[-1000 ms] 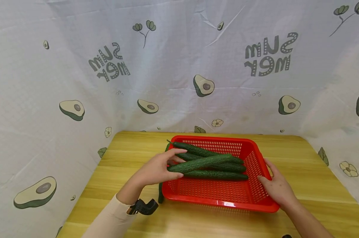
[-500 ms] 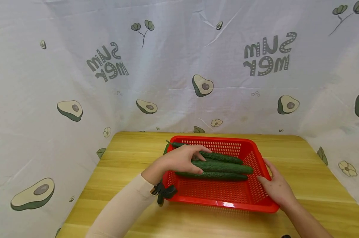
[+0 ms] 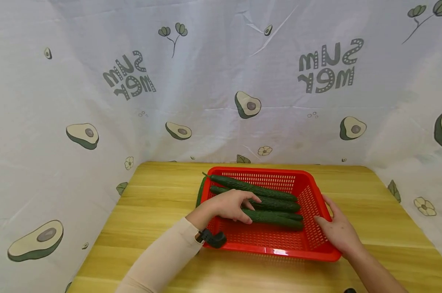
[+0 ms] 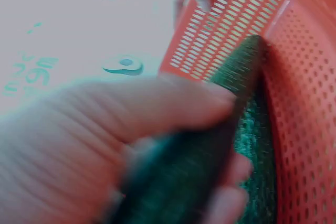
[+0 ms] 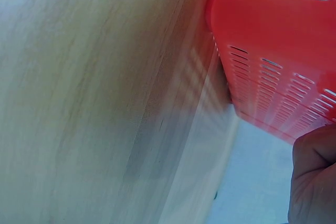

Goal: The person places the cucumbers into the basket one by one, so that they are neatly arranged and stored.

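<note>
My left hand (image 3: pixel 232 205) reaches into a red perforated basket (image 3: pixel 264 249) and grips a dark green cucumber (image 3: pixel 273 219). In the left wrist view, the thumb lies over this cucumber (image 4: pixel 176 174) and fingertips show on its other side. Its far end points toward the basket's end wall, with another cucumber (image 4: pixel 258 150) beside it. Behind it in the head view lie a middle cucumber (image 3: pixel 279 204) and a back one (image 3: pixel 255 188), whose stem crosses the left rim. My right hand (image 3: pixel 339 232) grips the basket's right rim; its fingers are partly hidden by the wall.
The basket stands on a wooden table (image 3: pixel 162 195). Another cucumber (image 3: pixel 200 191) lies outside, along the basket's left wall, partly hidden. A white cloth (image 3: pixel 206 81) printed with avocados hangs behind and at the sides.
The cucumber in my left hand has moved right and toward the front of the basket, turning from a slant to lie nearly alongside the others. My right hand has stayed on the rim.
</note>
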`<state>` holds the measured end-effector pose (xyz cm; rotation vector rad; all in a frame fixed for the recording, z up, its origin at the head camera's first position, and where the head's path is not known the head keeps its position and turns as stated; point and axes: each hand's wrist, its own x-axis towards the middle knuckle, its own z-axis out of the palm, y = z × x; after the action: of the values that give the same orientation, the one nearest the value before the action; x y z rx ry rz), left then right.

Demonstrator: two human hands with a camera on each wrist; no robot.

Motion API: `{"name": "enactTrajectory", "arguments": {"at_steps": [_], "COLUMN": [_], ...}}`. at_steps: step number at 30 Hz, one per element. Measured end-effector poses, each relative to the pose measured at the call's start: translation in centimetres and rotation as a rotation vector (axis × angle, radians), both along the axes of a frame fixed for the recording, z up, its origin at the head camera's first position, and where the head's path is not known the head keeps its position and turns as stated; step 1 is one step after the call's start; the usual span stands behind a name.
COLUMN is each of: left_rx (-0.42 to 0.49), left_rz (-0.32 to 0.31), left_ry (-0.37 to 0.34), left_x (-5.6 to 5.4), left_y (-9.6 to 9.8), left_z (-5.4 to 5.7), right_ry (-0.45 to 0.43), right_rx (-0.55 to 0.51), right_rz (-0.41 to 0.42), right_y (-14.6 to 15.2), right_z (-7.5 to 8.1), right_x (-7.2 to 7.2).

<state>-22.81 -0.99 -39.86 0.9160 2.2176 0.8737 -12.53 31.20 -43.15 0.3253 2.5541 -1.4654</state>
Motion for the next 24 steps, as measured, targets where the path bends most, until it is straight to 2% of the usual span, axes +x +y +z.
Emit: {"name": "enactTrajectory", "arguments": {"at_steps": [2, 5, 14, 20, 24], "left_rx": [0.002, -0.006, -0.176, -0.209, -0.214], "left_rz": [0.017, 0.023, 0.016, 0.014, 0.018], "left_ry": [-0.025, -0.025, 0.181, 0.263, 0.279], "left_x": [0.0, -0.1, -0.2, -0.3, -0.3], "left_y": [-0.2, -0.2, 0.1, 0.2, 0.1], "left_z": [-0.7, -1.4, -2.1, -2.6, -2.6], "right_ry": [-0.004, -0.007, -0.013, -0.012, -0.002], "right_rx": [-0.003, -0.006, -0.003, -0.012, -0.004], "right_rz": [-0.001, -0.002, -0.006, -0.008, -0.003], "right_y": [0.0, 0.0, 0.1, 0.0, -0.1], "right_z": [0.1, 0.2, 0.2, 0.1, 0.2], "right_x": [0.0, 0.0, 0.0, 0.0, 0.1]}}
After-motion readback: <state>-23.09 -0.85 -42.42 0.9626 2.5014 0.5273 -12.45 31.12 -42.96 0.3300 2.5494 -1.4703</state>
